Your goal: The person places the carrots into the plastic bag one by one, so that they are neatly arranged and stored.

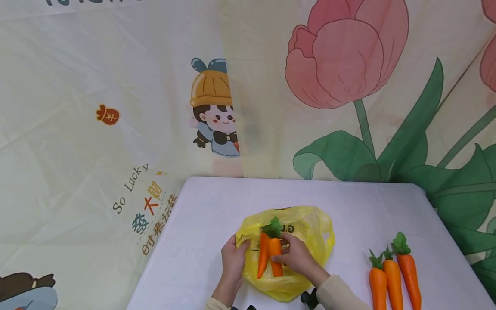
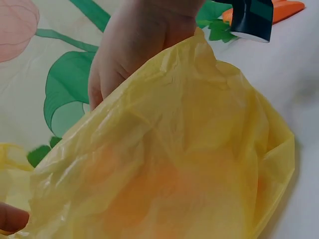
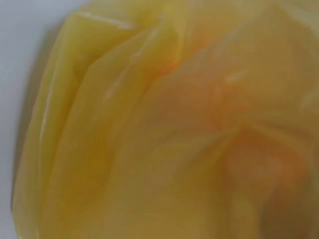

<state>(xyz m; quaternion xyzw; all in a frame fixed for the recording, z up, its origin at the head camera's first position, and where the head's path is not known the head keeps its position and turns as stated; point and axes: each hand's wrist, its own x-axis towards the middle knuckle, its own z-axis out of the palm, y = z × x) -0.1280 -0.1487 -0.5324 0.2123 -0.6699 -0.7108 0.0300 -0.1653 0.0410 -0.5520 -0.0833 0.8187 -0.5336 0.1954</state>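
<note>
Tulip-printed cloth (image 1: pixel 348 60) backs the white desk (image 1: pixel 197 206). Around mid-desk, the left grip (image 1: pixel 233 260) pinches the yellow plastic bag (image 1: pixel 286 287) at left; the right grip (image 1: pixel 296 256) holds a carrot (image 1: pixel 275 247) within its mouth, beside another. Should that flimsy film sag, leaves (image 1: pixel 275 226) could snag. Three loose carrots (image 1: pixel 394 280) lie right.

Soft, dim light; blurry right wrist view

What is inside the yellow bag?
At least two carrots show in the yellow bag, the right hand holding one. Orange shows blurred through it in the left wrist view; anything deeper is covered.
</note>
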